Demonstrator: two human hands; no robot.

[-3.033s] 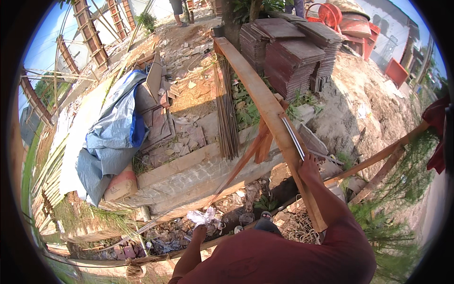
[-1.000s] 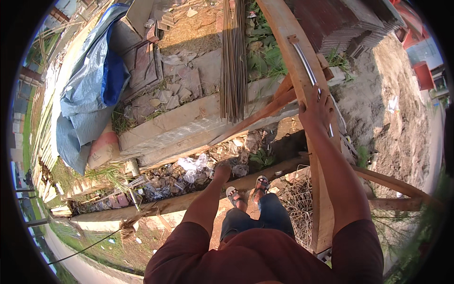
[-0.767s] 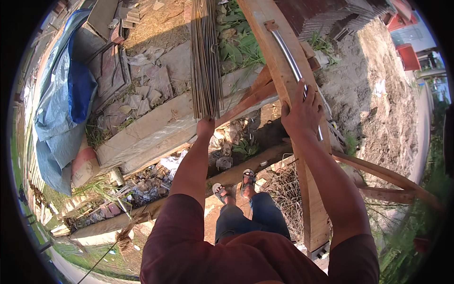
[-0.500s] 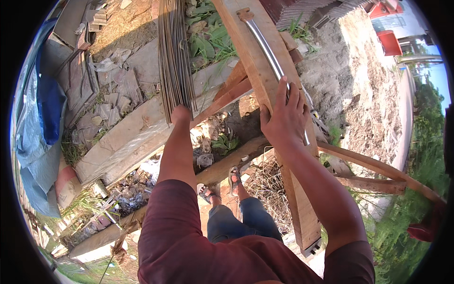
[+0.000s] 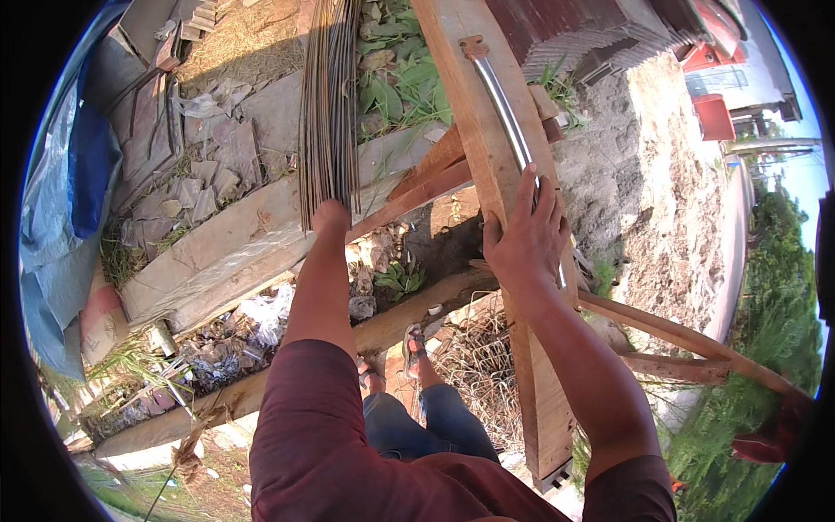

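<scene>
My left hand [image 5: 330, 217] is closed at the near end of a bundle of thin, rusty metal rods [image 5: 329, 113]. Its fingers curl down out of sight, so how many rods it grips is hidden. On the right, a thick wooden beam [image 5: 496, 165] runs away from me, with a shiny metal bar [image 5: 506, 113] lying along it. At the bar's far end is a rusty, flat metal head [image 5: 474, 47]. My right hand [image 5: 529, 239] lies over the nearer part of this bar, fingers stretched forward and the thumb apart at the beam's left edge.
A concrete ledge [image 5: 209, 248] crosses on the left, with broken tiles and rubble beyond. Blue tarp [image 5: 52, 252] hangs at the far left. Wooden braces [image 5: 670, 326] slant off the beam to the right. Tangled wire pieces [image 5: 487, 357] lie below, beside my feet. A sand heap [image 5: 670, 209] spreads at right.
The view has shifted slightly, so the beam and bar sit lower and further right in the picture. Both hands keep about the same places on the rods and the bar.
</scene>
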